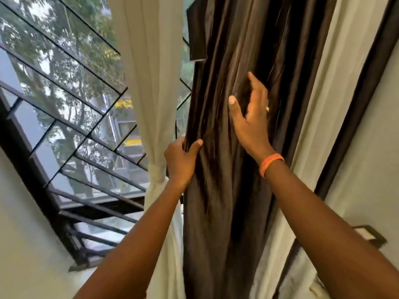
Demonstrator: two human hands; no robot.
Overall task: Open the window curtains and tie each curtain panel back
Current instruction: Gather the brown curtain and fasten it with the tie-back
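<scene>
A dark brown curtain panel (226, 190) hangs in gathered folds at the centre. My left hand (180, 160) grips its left edge, thumb in front of the fabric. My right hand (250, 117), with an orange wristband, lies higher up with fingers spread, pressing into the folds. Left of it a cream sheer curtain panel (149, 83) hangs bunched, cinched by a cream tie (158, 172) at mid height. Another pale sheer panel (319, 117) hangs to the right of the brown one.
The window (64, 93) with black metal bars fills the left, trees outside. A dark brown strip (354, 117) runs down along the right wall. A small dark-framed fitting (370, 235) sits on the right wall. White wall lies below the sill.
</scene>
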